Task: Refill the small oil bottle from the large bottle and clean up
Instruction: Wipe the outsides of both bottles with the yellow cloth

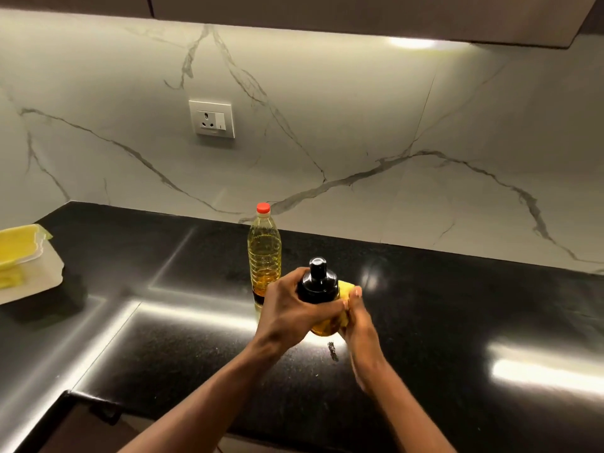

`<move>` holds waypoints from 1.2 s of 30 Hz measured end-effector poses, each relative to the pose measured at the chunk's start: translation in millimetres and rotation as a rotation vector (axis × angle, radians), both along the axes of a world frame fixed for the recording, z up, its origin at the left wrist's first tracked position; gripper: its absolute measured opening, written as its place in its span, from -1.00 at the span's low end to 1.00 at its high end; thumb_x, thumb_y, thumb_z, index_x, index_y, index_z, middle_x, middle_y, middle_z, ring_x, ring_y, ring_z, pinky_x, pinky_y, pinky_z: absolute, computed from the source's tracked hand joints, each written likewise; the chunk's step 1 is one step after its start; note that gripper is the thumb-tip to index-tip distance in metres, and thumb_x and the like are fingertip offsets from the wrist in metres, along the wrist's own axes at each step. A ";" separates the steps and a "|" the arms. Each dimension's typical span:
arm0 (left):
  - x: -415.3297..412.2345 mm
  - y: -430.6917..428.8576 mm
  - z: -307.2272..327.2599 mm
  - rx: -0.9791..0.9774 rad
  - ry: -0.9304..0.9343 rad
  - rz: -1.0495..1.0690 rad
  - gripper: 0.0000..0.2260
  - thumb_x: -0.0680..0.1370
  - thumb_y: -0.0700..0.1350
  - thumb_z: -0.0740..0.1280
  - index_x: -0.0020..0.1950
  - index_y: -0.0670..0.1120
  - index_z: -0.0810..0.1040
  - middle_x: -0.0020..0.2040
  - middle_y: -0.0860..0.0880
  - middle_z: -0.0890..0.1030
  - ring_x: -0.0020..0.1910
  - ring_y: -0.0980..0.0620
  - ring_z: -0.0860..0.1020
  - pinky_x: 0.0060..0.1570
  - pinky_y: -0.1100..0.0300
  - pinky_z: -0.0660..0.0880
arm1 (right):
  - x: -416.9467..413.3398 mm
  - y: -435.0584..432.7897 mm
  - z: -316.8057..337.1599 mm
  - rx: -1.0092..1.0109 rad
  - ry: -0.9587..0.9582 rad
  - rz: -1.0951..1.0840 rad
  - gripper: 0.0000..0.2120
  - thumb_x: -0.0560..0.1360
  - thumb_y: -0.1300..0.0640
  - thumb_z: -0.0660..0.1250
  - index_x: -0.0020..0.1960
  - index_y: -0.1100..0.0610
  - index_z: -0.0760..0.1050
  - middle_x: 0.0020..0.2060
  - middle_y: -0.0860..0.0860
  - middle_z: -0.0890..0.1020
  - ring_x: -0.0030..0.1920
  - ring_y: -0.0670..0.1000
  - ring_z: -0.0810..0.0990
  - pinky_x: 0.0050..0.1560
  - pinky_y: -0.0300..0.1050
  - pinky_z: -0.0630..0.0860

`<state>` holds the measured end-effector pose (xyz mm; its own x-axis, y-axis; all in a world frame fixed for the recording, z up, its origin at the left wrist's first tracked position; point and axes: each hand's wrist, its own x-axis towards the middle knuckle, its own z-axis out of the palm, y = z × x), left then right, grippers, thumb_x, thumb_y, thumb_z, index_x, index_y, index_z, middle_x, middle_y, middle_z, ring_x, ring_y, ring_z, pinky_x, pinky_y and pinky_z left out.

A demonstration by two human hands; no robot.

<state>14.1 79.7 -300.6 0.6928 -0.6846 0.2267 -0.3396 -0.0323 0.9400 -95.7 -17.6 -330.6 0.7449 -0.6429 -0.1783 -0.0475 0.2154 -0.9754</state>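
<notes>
L hand (pixel 291 308) grip closed on small bottle (pixel 318 289), upright, cap up; R hand (pixel 358 317) presses yellow cloth (pixel 345 287) to it.

large bottle (pixel 264 253) behind small bottle (pixel 318 289)

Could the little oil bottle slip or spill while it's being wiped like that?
It might. The left hand alone grips the small oil bottle while the right hand rubs it with a yellow cloth; an oily bottle could slip. The large bottle stands right behind and could get bumped, though its red cap is on. A small smear on the black counter could be missed.
</notes>
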 end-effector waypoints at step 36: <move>9.3 37.9 6.8 -0.028 0.009 -0.169 -0.58 0.35 -0.06 0.70 0.16 0.00 0.67 -0.01 0.07 0.74 0.02 0.13 0.71 0.07 0.09 0.68 | 13.4 38.3 1.4 0.635 -0.216 -0.040 -0.28 0.68 -0.32 0.00 0.47 0.25 0.47 0.34 0.32 0.60 0.34 0.31 0.60 0.38 0.28 0.49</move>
